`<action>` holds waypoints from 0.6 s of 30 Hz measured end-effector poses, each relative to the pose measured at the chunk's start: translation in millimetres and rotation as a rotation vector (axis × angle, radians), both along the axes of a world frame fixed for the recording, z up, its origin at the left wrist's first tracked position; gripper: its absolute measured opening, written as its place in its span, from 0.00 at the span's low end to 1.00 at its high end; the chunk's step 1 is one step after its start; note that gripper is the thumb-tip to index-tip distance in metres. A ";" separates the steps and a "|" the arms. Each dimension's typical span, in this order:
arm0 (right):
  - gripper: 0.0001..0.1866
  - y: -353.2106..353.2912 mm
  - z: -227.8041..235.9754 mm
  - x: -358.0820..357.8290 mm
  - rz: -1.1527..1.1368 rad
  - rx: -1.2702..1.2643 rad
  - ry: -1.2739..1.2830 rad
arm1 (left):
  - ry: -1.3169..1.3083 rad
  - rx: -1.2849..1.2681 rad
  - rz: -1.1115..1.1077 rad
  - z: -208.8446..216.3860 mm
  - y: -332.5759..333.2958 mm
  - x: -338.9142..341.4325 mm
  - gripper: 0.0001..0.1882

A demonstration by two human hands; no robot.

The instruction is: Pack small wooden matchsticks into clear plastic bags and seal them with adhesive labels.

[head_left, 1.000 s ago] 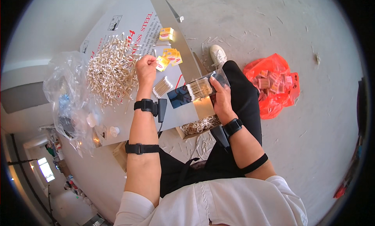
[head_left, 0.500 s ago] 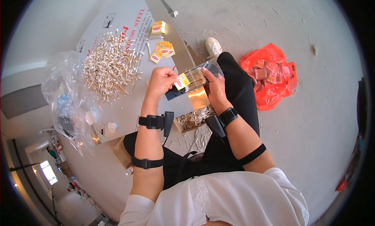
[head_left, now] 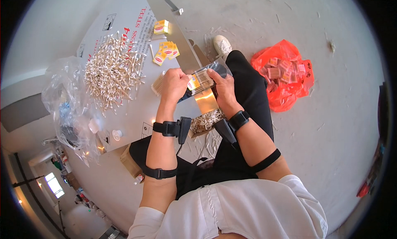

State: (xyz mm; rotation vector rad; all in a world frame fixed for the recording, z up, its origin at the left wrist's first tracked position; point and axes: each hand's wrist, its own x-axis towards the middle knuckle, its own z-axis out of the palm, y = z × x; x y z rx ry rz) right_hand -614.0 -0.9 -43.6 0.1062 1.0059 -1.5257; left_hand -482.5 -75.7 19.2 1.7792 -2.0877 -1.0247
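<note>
My right hand (head_left: 223, 87) grips the closed end of a clear plastic bag (head_left: 210, 83), its thumb on top. A row of cotton swabs (head_left: 203, 78) lies side by side inside. At the bag's mouth my left hand (head_left: 174, 84) is closed, fingertips at a small yellow-and-white card (head_left: 192, 83) lying over the swabs. A neat row of loose swabs (head_left: 157, 84) shows on the table, partly hidden behind my left hand. More yellow cards (head_left: 166, 51) lie fanned out beyond it, below a small stack of cards (head_left: 161, 27).
A big heap of cotton swabs (head_left: 109, 71) covers the grey table (head_left: 128, 129) at left, beside a crumpled clear bag (head_left: 62, 102). An open box of swabs (head_left: 206, 121) sits below my hands. A red plastic bag (head_left: 277, 100) with pink packs stands on the floor at right.
My left hand has moved toward the bag, and the yellow card sits farther in over the swabs. The row of loose swabs behind that hand has come into sight.
</note>
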 end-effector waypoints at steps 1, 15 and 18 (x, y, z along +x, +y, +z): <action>0.07 -0.3 0.1 -0.3 0.002 -0.001 0.005 | -0.004 -0.032 0.003 -0.1 1.6 -1.0 0.09; 0.08 -1.3 -2.3 1.5 -0.002 0.006 -0.008 | -0.091 0.029 0.093 -4.6 7.0 -8.1 0.11; 0.07 -0.6 -2.1 0.5 0.000 -0.002 -0.010 | -0.115 0.001 0.078 -2.5 6.9 -12.4 0.11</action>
